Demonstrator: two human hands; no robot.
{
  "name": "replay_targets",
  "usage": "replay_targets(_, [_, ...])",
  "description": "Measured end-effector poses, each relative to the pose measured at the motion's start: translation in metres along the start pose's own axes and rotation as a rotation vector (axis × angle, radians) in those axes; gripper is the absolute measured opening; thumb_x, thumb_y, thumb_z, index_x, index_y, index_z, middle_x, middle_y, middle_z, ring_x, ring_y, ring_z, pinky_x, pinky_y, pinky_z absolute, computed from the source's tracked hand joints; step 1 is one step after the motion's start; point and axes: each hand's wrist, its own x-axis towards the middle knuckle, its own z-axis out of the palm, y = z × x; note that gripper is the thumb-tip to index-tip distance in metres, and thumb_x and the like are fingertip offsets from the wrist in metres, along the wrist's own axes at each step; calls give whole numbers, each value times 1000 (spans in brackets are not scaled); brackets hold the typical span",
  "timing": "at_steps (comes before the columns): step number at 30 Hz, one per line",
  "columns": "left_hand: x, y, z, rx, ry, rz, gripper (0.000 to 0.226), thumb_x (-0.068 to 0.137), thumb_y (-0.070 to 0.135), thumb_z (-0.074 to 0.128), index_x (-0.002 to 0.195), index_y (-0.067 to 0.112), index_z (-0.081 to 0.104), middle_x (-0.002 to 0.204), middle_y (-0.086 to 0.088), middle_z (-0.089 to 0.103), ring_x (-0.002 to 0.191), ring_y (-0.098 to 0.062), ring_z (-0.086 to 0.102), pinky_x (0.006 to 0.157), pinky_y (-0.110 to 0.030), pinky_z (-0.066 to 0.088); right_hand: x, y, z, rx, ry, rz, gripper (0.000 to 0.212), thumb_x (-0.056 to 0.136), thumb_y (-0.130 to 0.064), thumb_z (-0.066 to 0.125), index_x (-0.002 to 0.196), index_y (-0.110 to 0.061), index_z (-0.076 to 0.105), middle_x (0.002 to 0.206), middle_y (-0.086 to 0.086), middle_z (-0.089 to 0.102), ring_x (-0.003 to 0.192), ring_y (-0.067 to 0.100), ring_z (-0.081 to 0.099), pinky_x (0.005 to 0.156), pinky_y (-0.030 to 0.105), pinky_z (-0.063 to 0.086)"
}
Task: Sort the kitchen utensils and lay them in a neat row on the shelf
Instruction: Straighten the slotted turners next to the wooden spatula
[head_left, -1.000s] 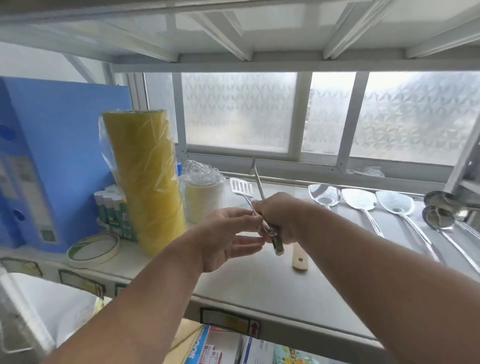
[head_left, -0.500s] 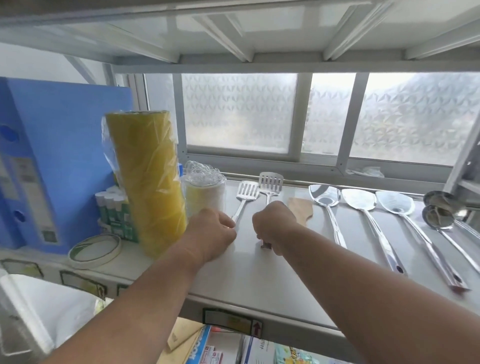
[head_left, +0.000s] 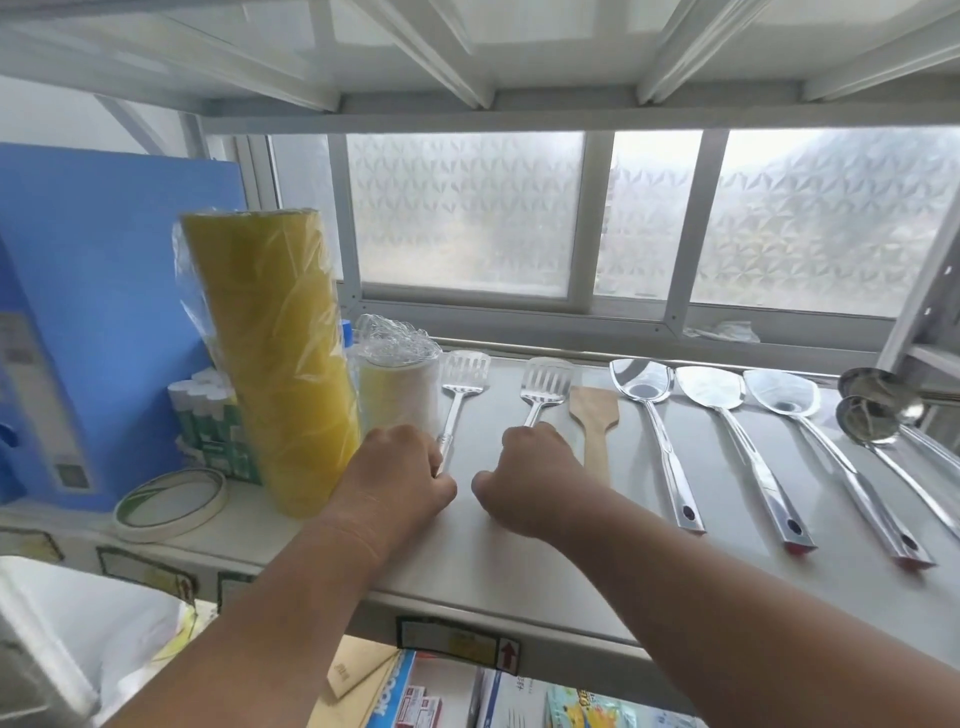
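Two slotted steel turners lie flat on the grey shelf (head_left: 519, 561). My left hand (head_left: 397, 473) is closed around the handle of the left slotted turner (head_left: 464, 371). My right hand (head_left: 530, 475) grips the handle of the right slotted turner (head_left: 545, 382). To the right lie a wooden spatula (head_left: 594, 410), a steel spoon (head_left: 643, 382), two steel spatulas (head_left: 711, 387) (head_left: 782, 393) and two ladles (head_left: 866, 421) (head_left: 878, 384), all with handles pointing toward me. Both turner handles are mostly hidden under my hands.
At the left stand a tall yellow film roll (head_left: 275, 353), a wrapped white roll (head_left: 397, 384), a blue file box (head_left: 98, 312), glue sticks (head_left: 205, 415) and a tape ring (head_left: 171, 501). Frosted windows close the back. Boxes sit on the shelf below.
A second ago both hands held the two turners up off the shelf. They have been lowered flat, then spread apart, the left one shifted left beside the white roll.
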Motion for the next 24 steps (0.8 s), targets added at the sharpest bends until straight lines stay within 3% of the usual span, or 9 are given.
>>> replay_targets(4, [-2,-7,7,-42,78,41,24,77,28,71,69,6,73,71,-14,70,76,-31,66,66,-40,55,-6,0,7,-4,-3,-79,27,100,-25,47,112,-4,59,122,17,55,124,29,45,105,34,40])
replay_targets(9, [-4,-14,13,-141,161,73,24,77,27,77,76,3,77,81,-12,74,79,-27,67,72,-39,57,-1,-3,7,6,6,-88,27,98,-26,50,107,-3,61,116,15,54,118,30,50,98,32,41])
replay_targets(13, [0,-18,13,-181,127,92,15,80,31,77,83,18,84,68,5,63,70,-16,56,63,-22,41,2,-4,9,-11,34,-82,20,97,-26,50,92,-8,55,116,19,56,114,31,51,96,33,41])
replay_targets(15, [0,-18,15,-185,114,116,18,83,32,76,88,18,85,68,8,64,69,-13,56,61,-14,36,0,-3,9,-10,45,-81,26,98,-26,49,99,-3,61,111,18,56,114,31,50,97,34,42])
replay_targets(18, [2,-20,17,-193,113,141,20,84,34,75,93,20,86,72,8,65,70,-11,55,62,-9,34,-2,0,13,1,55,-55,30,97,-27,50,109,-2,62,119,18,52,109,30,52,94,32,42])
replay_targets(21, [3,-21,19,-182,110,147,22,84,36,71,86,17,84,72,5,68,70,-15,58,65,-22,46,-3,2,18,46,101,-53,14,93,-25,53,98,-12,55,120,15,43,88,30,54,82,32,44])
replay_targets(24, [2,-20,21,-133,117,155,32,82,38,65,72,9,74,67,-4,62,67,-23,57,66,-38,52,-4,2,21,27,93,-68,10,90,-22,54,89,-14,58,120,12,39,74,28,54,83,33,50])
